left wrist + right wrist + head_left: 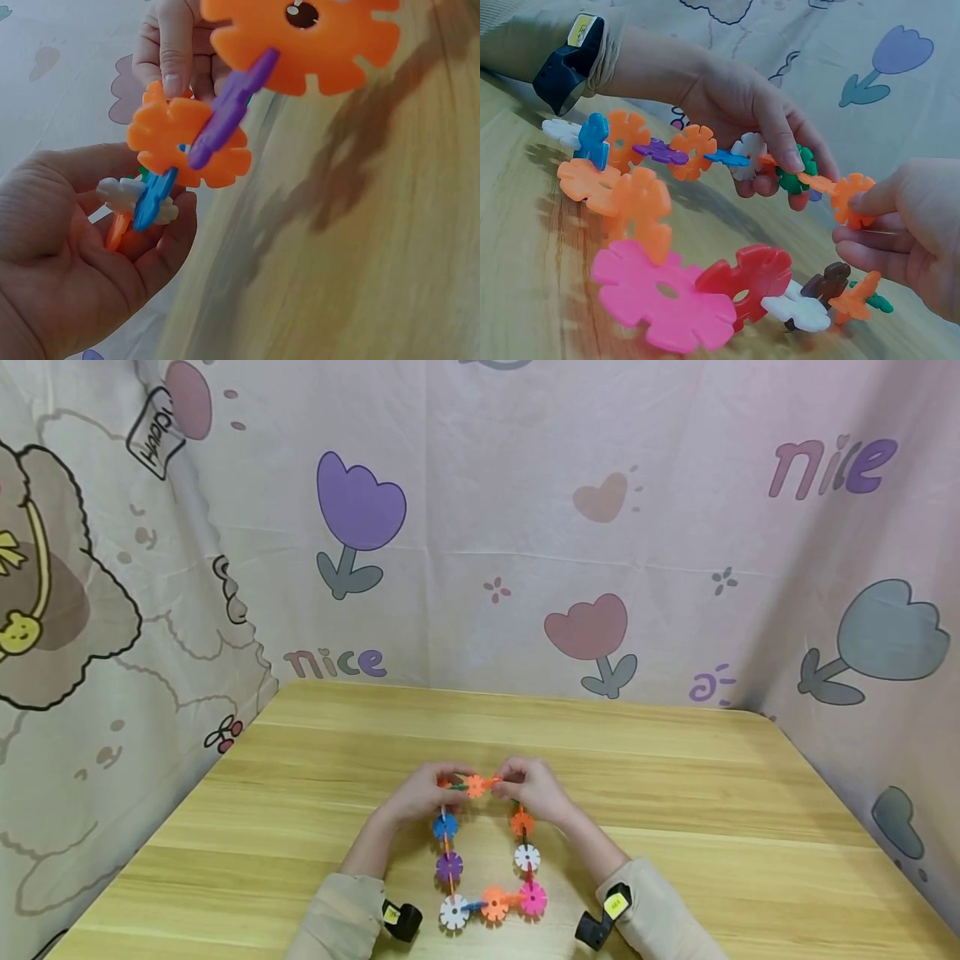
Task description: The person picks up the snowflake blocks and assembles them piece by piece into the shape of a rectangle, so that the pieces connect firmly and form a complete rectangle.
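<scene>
Notched plastic flower discs, slotted together edge to edge, form a roughly rectangular chain; its near side has a white disc [453,912] and a pink disc [533,899]. At the far left corner my left hand [420,792] pinches a green disc [797,169] between thumb and fingers. Opposite it, my right hand [534,789] pinches an orange disc [851,199] in the far side. Below the right hand, another green disc [881,301] sticks out beside an orange one. Whether the chain joins there is hidden by the fingers.
The chain is over a wood-grain table [300,735]. A printed curtain [465,610] hangs behind the table and along its left side. Each wrist wears a small black camera, the left one [405,924] and the right one [596,928], close to the chain's near corners.
</scene>
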### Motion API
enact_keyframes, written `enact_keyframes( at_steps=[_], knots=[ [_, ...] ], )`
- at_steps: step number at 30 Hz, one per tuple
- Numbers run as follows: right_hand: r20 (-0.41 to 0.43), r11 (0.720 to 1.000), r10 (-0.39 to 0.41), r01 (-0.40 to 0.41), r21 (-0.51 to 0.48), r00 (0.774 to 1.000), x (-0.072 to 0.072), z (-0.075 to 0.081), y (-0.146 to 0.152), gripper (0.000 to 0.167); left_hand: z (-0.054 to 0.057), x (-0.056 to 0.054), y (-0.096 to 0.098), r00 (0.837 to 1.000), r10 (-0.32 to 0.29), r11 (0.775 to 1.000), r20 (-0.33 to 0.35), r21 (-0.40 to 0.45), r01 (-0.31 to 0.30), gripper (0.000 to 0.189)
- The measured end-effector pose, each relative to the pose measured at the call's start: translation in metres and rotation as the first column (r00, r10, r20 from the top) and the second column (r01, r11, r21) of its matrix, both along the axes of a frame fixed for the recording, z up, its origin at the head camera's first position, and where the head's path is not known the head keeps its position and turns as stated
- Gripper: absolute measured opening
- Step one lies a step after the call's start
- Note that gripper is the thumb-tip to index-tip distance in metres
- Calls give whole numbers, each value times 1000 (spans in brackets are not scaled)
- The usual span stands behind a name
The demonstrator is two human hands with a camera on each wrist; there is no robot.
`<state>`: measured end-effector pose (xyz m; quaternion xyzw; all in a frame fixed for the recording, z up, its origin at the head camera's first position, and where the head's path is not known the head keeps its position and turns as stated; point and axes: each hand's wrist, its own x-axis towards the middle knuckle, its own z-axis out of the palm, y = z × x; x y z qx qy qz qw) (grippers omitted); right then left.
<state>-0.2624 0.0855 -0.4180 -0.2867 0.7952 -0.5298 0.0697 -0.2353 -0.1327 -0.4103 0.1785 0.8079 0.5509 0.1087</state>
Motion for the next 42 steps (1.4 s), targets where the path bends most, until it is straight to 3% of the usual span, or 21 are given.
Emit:
enact_keyframes(
  at_steps=[1, 11, 20, 24, 32, 42],
  knots=[
    [1, 1000, -2, 2, -4, 1000, 0, 0, 0, 4, -4, -3, 0, 1000, 4, 1000, -2, -4, -4, 39],
    [-85, 1000, -24, 25, 12, 996, -3, -2, 1, 14, -5, -2, 1, 1000, 22, 1000, -14, -7, -22, 39],
    [50, 994, 55, -51, -96, 997, 12, 19, 1, 19, -5, -2, 1, 999, 28, 999, -41, -37, -30, 39],
    [119, 991, 75, -61, -118, 990, 12, 21, 3, 19, -5, -3, 1, 999, 28, 999, -32, -26, -29, 39],
    [51, 994, 111, -111, -13, 992, 8, 20, 7, 22, -3, -2, 1, 999, 28, 999, -29, -26, -29, 39],
    [113, 999, 44, -42, -25, 993, 14, 24, 4, 21, -1, -2, 0, 1000, -5, 1000, -17, -5, 5, 37]
  ],
)
